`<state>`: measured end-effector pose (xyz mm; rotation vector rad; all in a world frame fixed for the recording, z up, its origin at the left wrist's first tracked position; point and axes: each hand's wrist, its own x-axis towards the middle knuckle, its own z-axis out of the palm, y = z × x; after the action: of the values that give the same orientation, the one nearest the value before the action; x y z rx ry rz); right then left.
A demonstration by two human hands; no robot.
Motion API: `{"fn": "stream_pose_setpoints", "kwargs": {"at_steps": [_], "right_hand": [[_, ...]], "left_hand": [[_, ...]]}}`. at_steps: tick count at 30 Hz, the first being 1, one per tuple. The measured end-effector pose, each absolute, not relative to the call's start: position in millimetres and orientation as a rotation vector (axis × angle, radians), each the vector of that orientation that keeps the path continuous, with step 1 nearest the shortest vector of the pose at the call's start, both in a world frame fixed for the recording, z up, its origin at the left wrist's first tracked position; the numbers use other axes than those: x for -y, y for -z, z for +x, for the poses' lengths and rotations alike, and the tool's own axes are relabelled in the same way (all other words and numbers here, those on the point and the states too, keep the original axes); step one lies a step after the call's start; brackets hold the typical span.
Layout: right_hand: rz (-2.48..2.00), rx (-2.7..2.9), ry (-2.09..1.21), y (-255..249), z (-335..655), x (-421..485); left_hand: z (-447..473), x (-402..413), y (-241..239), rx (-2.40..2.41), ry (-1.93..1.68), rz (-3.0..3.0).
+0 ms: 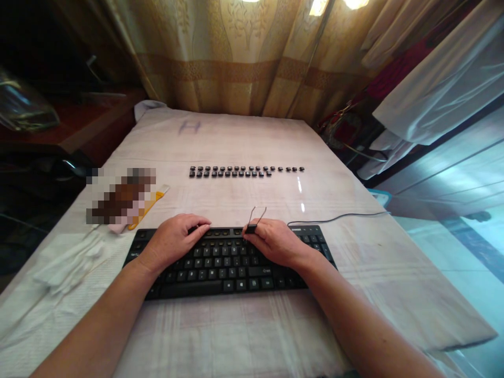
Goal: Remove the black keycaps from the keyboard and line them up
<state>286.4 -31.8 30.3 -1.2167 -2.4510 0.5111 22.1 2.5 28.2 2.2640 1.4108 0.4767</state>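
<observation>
A black keyboard (208, 262) lies on the cloth-covered table, several keys along its upper rows bare of caps. My left hand (173, 239) rests on its upper left part, fingers curled at the back edge and thumb close by. In my right hand (275, 239) is a small keycap puller (252, 228) with a black body and two thin wire prongs, pinched between thumb and fingers. Its prongs point up and away from the keys. Beyond the keyboard, loose black keycaps (228, 174) lie in two rows.
At the left on the table lie a brush with a yellow handle (146, 209), a blurred-out item (122, 199) and a crumpled white cloth (71, 262). The keyboard's cable (338, 216) runs off to the right. A patterned curtain (236, 68) hangs behind the table.
</observation>
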Motion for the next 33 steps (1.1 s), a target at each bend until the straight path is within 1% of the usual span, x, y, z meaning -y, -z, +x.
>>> {"fn": "stream_pose_setpoints", "kwargs": {"at_steps": [9,15,23,28,33], "right_hand": [[-1.069,2.329,-0.489,-21.9,289.5,33.7],[-1.076,2.294,-0.514,-21.5,290.3,32.8],[-0.926,2.262,-0.370,-19.2,288.3,37.2],[-0.985,2.228,-0.442,-20.1,289.2,36.5],[-1.090,2.141,-0.607,-25.7,293.5,37.3]], "left_hand": [[22.0,-1.8,-26.0,-1.404,-0.503,2.280],[22.4,-1.8,-26.7,-1.400,-0.493,2.294],[20.9,-2.8,-23.4,-1.362,-0.507,2.294],[21.1,-3.0,-23.7,-1.357,-0.503,2.290],[21.1,-2.4,-24.4,-1.358,-0.504,2.291]]}}
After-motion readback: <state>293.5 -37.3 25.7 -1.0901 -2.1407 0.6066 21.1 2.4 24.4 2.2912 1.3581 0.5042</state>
